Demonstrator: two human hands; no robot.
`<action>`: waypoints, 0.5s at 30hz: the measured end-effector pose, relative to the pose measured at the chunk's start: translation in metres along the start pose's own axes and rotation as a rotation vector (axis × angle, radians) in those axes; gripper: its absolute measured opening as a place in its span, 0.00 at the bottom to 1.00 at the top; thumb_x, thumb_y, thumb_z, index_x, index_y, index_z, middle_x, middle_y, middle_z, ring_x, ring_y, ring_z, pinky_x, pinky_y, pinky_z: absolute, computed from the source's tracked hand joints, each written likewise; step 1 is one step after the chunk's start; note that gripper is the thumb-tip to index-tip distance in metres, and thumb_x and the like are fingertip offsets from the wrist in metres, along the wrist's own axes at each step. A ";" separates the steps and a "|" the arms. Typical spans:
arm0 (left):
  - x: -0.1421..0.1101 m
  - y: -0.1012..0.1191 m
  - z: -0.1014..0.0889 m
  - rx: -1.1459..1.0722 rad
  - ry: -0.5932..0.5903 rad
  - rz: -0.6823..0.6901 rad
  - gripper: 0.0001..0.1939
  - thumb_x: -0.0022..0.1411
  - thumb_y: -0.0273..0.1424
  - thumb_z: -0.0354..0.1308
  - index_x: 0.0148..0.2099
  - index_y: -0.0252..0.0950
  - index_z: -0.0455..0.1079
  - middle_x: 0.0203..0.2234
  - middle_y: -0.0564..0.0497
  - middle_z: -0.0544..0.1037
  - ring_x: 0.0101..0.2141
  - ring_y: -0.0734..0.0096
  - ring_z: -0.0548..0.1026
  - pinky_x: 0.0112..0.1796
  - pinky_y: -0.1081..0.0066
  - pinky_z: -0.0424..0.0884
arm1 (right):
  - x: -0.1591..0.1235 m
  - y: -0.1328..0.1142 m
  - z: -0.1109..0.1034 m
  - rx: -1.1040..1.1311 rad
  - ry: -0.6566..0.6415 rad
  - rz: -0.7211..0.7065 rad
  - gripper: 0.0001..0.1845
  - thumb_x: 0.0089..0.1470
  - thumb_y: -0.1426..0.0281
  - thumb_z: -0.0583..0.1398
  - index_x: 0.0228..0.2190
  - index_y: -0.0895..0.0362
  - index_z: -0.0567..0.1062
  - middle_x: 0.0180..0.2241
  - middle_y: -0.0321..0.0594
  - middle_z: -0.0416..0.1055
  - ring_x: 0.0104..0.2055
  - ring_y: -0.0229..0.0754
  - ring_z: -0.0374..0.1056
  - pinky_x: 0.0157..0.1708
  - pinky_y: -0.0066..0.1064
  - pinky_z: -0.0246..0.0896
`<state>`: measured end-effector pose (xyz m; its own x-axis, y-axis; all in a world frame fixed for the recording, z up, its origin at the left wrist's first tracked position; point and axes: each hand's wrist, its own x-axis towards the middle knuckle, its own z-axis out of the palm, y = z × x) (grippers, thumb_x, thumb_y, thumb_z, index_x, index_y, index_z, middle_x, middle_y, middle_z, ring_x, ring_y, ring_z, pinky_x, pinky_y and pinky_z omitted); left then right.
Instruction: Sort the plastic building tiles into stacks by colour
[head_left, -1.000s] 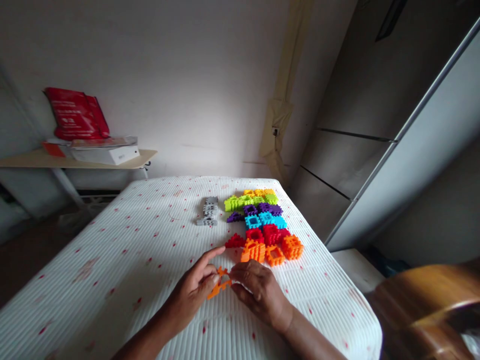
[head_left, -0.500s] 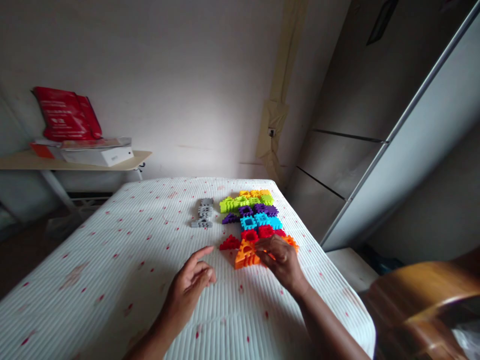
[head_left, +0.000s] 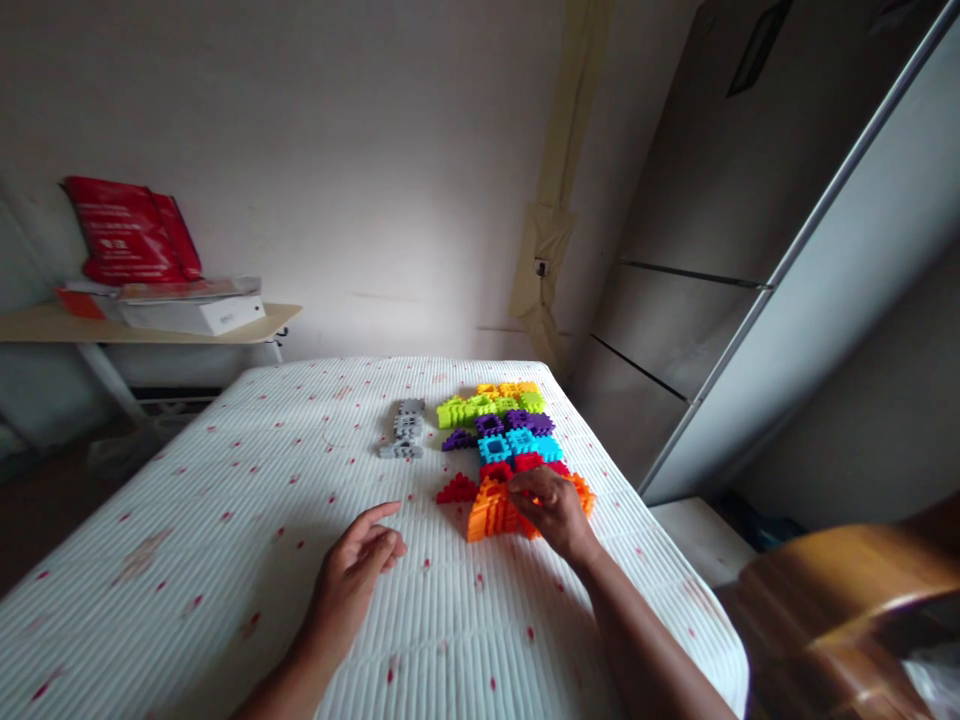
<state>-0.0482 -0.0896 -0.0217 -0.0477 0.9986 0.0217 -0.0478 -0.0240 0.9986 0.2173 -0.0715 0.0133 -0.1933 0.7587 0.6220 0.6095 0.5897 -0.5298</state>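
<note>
My right hand [head_left: 553,508] is over the orange interlocking blocks [head_left: 487,512], its fingers pinched on the top of one and hiding part of the row. My left hand [head_left: 358,560] hangs above the cloth to the left, its index finger stretched out and the others loosely bent, with nothing in it. Behind the orange blocks lie red blocks [head_left: 495,471], with a red triangular piece [head_left: 457,488] set apart to their left. Farther back come light blue blocks [head_left: 519,440], purple blocks [head_left: 517,420], lime green blocks [head_left: 469,410] and yellow blocks [head_left: 510,389].
Grey blocks [head_left: 407,428] form a short column left of the coloured rows. A white ribbed cloth with red specks [head_left: 225,560] covers the surface. A wooden chair [head_left: 847,590] stands at the right, beside a tall cabinet [head_left: 690,250]. A side table [head_left: 37,325] holds boxes and a red bag [head_left: 131,230].
My left hand has drawn back a little to the left, away from the orange blocks. My right hand stays at the orange blocks, with only a slight shift.
</note>
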 end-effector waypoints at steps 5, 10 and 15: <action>0.001 -0.001 -0.001 -0.011 0.003 0.005 0.22 0.52 0.41 0.58 0.46 0.34 0.66 0.19 0.55 0.72 0.23 0.72 0.67 0.28 0.72 0.63 | 0.000 0.001 0.002 -0.001 -0.006 -0.019 0.07 0.55 0.71 0.58 0.29 0.54 0.76 0.30 0.39 0.76 0.33 0.41 0.71 0.33 0.31 0.66; 0.001 -0.003 -0.001 -0.012 -0.006 0.003 0.22 0.53 0.41 0.57 0.47 0.33 0.66 0.20 0.55 0.73 0.24 0.72 0.67 0.29 0.72 0.63 | -0.004 0.003 0.004 0.013 0.022 0.012 0.05 0.53 0.71 0.59 0.32 0.55 0.76 0.34 0.40 0.76 0.37 0.42 0.71 0.35 0.31 0.67; 0.001 0.003 -0.002 -0.041 0.023 -0.001 0.23 0.52 0.42 0.58 0.47 0.33 0.65 0.19 0.56 0.72 0.22 0.73 0.65 0.28 0.72 0.63 | -0.010 -0.022 -0.013 -0.015 0.210 0.033 0.06 0.55 0.70 0.57 0.29 0.56 0.73 0.26 0.37 0.73 0.26 0.37 0.67 0.26 0.27 0.62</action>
<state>-0.0509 -0.0884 -0.0191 -0.0709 0.9973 0.0188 -0.0890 -0.0251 0.9957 0.2158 -0.0957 0.0261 -0.0097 0.7023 0.7118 0.6245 0.5603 -0.5442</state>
